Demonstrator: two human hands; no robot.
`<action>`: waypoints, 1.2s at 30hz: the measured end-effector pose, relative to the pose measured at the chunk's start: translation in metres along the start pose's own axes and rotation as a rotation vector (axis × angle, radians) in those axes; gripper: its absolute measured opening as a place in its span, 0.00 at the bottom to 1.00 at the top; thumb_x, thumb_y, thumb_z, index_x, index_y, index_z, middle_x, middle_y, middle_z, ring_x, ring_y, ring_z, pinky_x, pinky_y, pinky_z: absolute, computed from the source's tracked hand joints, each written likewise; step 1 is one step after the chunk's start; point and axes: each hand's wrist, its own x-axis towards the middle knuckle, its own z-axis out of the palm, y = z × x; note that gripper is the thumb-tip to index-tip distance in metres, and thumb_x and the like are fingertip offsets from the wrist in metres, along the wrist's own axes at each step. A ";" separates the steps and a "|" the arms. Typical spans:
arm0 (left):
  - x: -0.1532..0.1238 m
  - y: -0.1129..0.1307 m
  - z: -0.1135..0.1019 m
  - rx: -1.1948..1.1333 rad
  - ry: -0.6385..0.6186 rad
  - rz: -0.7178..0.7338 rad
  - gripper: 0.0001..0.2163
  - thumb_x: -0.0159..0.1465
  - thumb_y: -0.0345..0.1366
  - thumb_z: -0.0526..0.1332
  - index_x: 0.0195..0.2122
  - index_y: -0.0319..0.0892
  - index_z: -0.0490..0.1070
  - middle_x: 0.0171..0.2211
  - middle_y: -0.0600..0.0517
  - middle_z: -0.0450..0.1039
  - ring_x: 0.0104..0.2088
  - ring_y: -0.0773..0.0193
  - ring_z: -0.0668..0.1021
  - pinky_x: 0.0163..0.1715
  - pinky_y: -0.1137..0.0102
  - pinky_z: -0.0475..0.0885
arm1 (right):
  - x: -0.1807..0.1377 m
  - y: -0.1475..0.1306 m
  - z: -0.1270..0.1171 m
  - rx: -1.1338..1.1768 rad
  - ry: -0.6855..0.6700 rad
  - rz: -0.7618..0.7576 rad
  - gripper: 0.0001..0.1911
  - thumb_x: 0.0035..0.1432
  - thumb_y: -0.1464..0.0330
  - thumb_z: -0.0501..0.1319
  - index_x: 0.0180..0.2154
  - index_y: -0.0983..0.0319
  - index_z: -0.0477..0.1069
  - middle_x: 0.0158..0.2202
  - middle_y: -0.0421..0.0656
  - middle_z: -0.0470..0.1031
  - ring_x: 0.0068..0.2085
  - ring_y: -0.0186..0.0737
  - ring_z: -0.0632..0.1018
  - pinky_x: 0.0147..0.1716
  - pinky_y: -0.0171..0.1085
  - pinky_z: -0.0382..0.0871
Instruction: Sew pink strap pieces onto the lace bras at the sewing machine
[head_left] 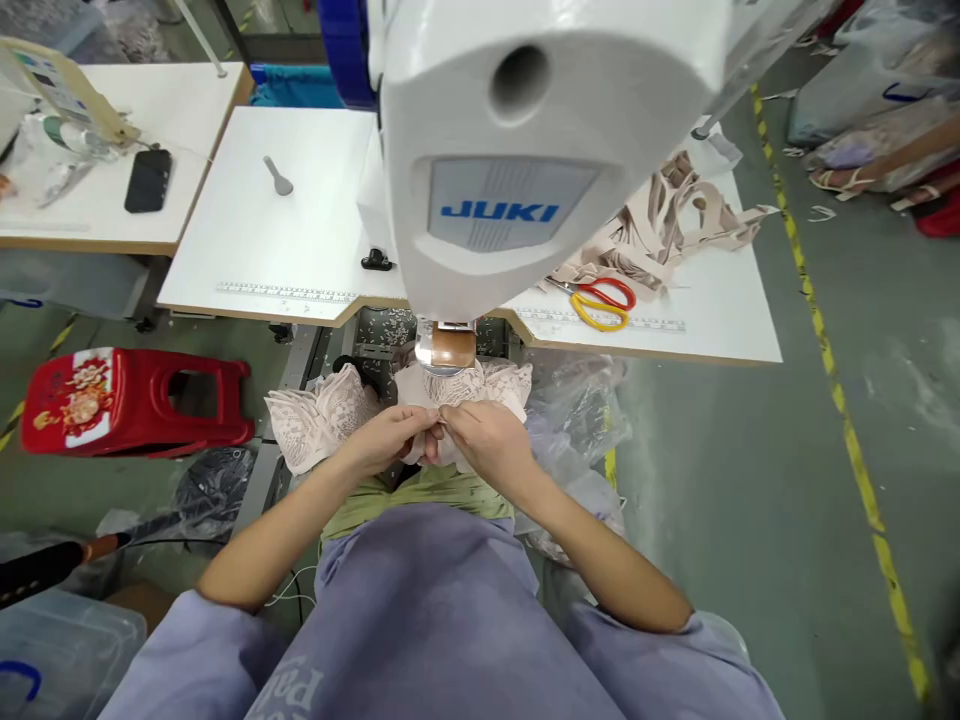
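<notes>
Beige lace bras [322, 415] lie bunched beneath the head of a white sewing machine [420, 130]. My left hand [397, 432] and my right hand [487, 435] meet over this fabric, close in front of the needle area. Both are closed, with fingertips pinched together on the edge of a bra. The exact bit between the fingers is too small to make out. A brown-and-clear guard [448, 345] hides the needle just above my hands.
Scissors with red and yellow handles [600, 303] lie on the white table [300, 235], beside a heap of beige straps [660, 230]. A red stool [142, 400] stands at left. Plastic bags [581, 410] hang at right. A phone [148, 180] rests on the neighbouring table.
</notes>
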 end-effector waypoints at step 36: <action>-0.001 -0.010 -0.013 0.056 0.206 0.084 0.19 0.68 0.49 0.56 0.26 0.41 0.65 0.23 0.57 0.62 0.25 0.69 0.64 0.26 0.73 0.58 | 0.030 0.218 -0.081 -0.227 0.075 0.559 0.26 0.58 0.74 0.54 0.59 0.69 0.69 0.56 0.59 0.73 0.56 0.54 0.73 0.54 0.49 0.67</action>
